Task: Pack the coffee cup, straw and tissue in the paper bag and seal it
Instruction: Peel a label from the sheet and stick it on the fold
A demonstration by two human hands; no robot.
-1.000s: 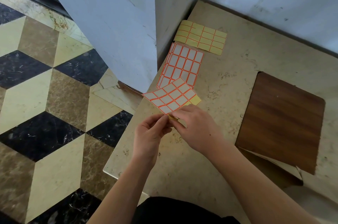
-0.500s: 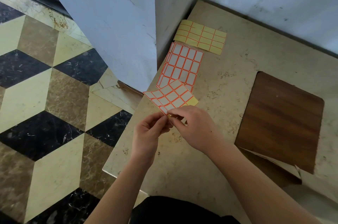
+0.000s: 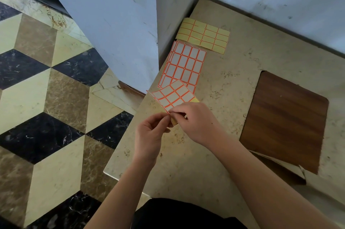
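A sheet of white stickers with orange borders [image 3: 173, 96] is held just above the stone table [image 3: 229, 83]. My left hand [image 3: 151, 135] pinches its near corner from the left. My right hand [image 3: 196, 122] pinches the same corner from the right, thumb and forefinger closed on a sticker's edge. The sheet bends up at the left edge and shows its yellow backing. No coffee cup, straw, tissue or paper bag is in view.
A stack of white sticker sheets [image 3: 183, 66] lies beyond my hands, and a yellow used sheet [image 3: 204, 35] lies by the wall. A brown wooden board [image 3: 285, 120] lies on the right. The table's left edge drops to a patterned marble floor [image 3: 46, 98].
The held sheet has come lower and nearer to me, curling more at its left edge. Both hands stay pinched on its near corner.
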